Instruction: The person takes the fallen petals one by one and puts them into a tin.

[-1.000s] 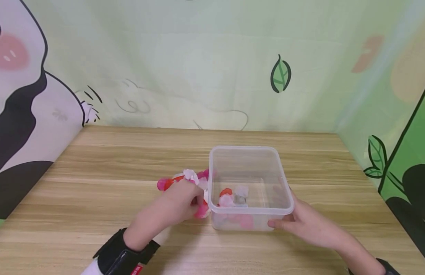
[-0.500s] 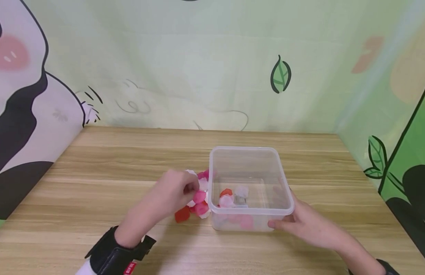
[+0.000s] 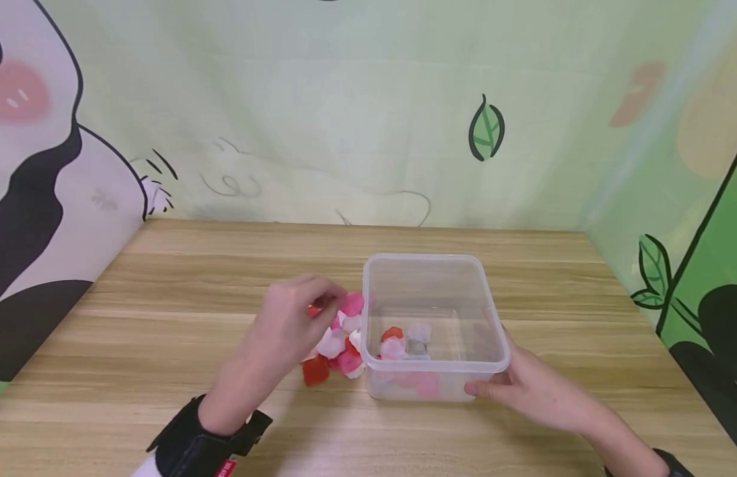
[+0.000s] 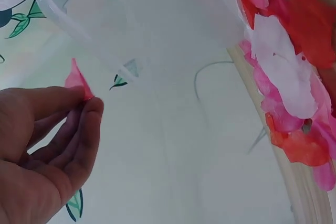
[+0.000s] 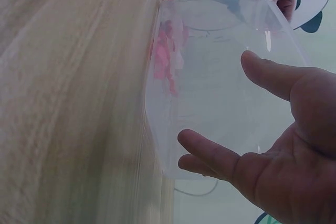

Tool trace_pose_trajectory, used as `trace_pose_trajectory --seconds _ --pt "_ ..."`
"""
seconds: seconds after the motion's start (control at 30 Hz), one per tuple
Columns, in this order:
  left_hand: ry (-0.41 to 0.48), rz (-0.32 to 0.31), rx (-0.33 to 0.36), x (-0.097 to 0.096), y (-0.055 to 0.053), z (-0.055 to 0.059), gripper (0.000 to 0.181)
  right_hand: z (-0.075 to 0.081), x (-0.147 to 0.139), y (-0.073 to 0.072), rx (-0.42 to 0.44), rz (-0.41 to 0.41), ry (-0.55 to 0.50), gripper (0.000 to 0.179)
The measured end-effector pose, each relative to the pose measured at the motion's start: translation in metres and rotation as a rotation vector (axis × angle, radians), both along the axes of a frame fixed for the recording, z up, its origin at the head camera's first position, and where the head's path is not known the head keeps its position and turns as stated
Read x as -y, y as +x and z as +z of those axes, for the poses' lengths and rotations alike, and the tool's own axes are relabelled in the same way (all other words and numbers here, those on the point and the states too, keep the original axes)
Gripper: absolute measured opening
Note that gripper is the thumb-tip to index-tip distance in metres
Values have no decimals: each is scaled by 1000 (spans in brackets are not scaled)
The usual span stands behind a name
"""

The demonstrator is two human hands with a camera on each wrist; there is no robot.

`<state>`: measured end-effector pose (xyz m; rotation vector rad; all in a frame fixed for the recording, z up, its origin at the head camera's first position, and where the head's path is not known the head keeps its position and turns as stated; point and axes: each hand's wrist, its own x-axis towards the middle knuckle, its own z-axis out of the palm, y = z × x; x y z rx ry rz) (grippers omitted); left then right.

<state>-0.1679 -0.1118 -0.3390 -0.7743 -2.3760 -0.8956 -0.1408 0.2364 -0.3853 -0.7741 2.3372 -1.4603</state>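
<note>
Petal, pink and folded to a point (image 4: 79,83), is pinched between thumb and fingertips in our left grip (image 3: 287,324), clear of the other petals. Our right grip (image 3: 535,387) is spread, fingers apart and fairly straight, resting along the right side of a clear plastic box (image 3: 428,281), with its thumb at the front wall. The box stands upright on the wooden counter (image 3: 177,344). A pile of petals (image 3: 331,344) lies just beside its left wall; whether they touch we cannot tell.

We judge the pinched petal apt to slip, since it looks thin and only the fingertips have it. A brush against the rim (image 3: 440,365) could tip it outside. The box looks light, so a push from the right could slide it into the pile and trap petals underneath.

We count one box, one pinched petal and one pile, which overlaps too much to number. Inside the box we make out one red petal (image 3: 392,333) and at least two pale petals (image 3: 393,349); pink shapes behind the front wall are too blurred to count.
</note>
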Motion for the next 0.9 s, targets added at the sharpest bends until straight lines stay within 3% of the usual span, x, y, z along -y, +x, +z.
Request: trace_pose_trajectory --seconds 0.17,0.47,0.7,0.9 --pt "61 -41 -88 -7 5 1 19 0 -1 0 4 2 3 96" --pt "112 -143 -184 -19 10 -4 21 0 -1 0 2 16 -10 95" --pt "122 -225 -165 -25 9 -10 26 -1 -1 0 -7 4 11 97" --pt "121 -212 -178 -25 7 -11 28 -1 -1 -1 2 4 2 95"
